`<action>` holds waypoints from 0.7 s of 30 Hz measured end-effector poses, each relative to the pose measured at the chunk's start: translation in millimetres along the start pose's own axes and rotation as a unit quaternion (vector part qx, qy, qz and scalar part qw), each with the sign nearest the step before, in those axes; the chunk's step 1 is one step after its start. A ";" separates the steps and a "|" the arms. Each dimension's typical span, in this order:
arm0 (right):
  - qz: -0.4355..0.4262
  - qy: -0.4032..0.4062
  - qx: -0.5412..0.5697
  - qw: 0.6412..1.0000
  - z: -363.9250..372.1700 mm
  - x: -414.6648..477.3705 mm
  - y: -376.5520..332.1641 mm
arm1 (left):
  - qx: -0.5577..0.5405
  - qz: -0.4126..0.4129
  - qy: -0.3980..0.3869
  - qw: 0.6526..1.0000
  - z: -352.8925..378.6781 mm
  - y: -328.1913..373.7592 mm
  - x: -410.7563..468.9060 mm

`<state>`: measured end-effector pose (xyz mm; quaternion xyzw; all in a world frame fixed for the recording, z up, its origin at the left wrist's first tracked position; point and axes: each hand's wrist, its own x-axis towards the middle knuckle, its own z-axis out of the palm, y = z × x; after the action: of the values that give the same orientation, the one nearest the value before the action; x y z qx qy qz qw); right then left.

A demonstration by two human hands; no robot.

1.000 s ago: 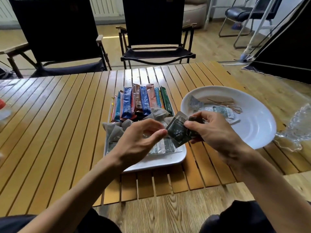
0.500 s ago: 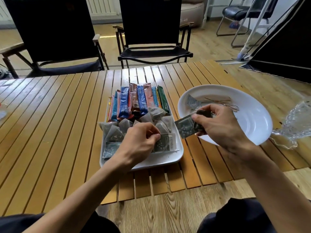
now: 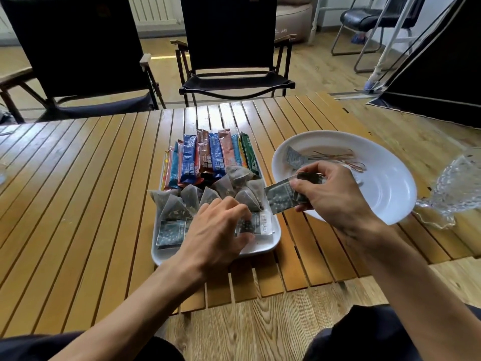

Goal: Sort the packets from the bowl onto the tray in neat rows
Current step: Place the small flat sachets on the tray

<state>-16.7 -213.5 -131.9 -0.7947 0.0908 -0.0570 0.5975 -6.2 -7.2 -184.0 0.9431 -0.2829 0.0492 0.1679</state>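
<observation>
Scanning from the left across the slatted table (image 3: 78, 191), I come to the white tray (image 3: 166, 259) at its middle. The far row on it is stick packets (image 3: 208, 157) laid side by side, their long ends pointing away. The middle row is pyramid tea bags (image 3: 174, 209), crowded and touching. The near row begins with a dark flat packet (image 3: 170, 231) at the tray's left end.

The left hand (image 3: 216, 230) is over that near row, fingers bent down onto a labelled flat packet (image 3: 260, 222) at the right end, thumb by its near edge. I cannot tell whether it pinches that packet or only presses on it.

Just right of the tray, the right hand (image 3: 333, 194) is closed on a dark starred packet (image 3: 279, 198), thumb on top and fingers curled beneath. It holds the packet in the air between the tray's right edge and the white bowl (image 3: 390, 188).

In the bowl's far left part I see one grey packet (image 3: 294, 157) and some thin wire loops (image 3: 343, 158). A clear glass dish (image 3: 453, 188) sits just beside the bowl's right rim.
</observation>
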 end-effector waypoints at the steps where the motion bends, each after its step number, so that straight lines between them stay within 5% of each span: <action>1: 0.003 -0.002 0.004 1.000 0.4 -0.3 0.0 | 0.002 -0.002 0.006 1.000 2.1 0.2 0.8; 12: 0.061 -0.104 0.091 0.988 16.5 -11.6 -9.2 | -0.062 0.059 0.103 0.991 -18.6 1.9 5.5; 18: 0.087 -0.143 0.135 0.977 31.4 -15.8 -11.4 | -0.061 0.058 0.067 0.994 -44.5 -16.2 -8.8; 21: 0.086 -0.154 0.145 0.974 32.1 -16.0 -14.7 | -0.107 -0.018 0.019 0.994 -66.7 -51.0 -31.1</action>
<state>-24.8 -176.0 -126.5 -0.6879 0.0565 0.1046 0.7160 -4.0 71.9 -142.0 0.9235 -0.2664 0.0339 0.2738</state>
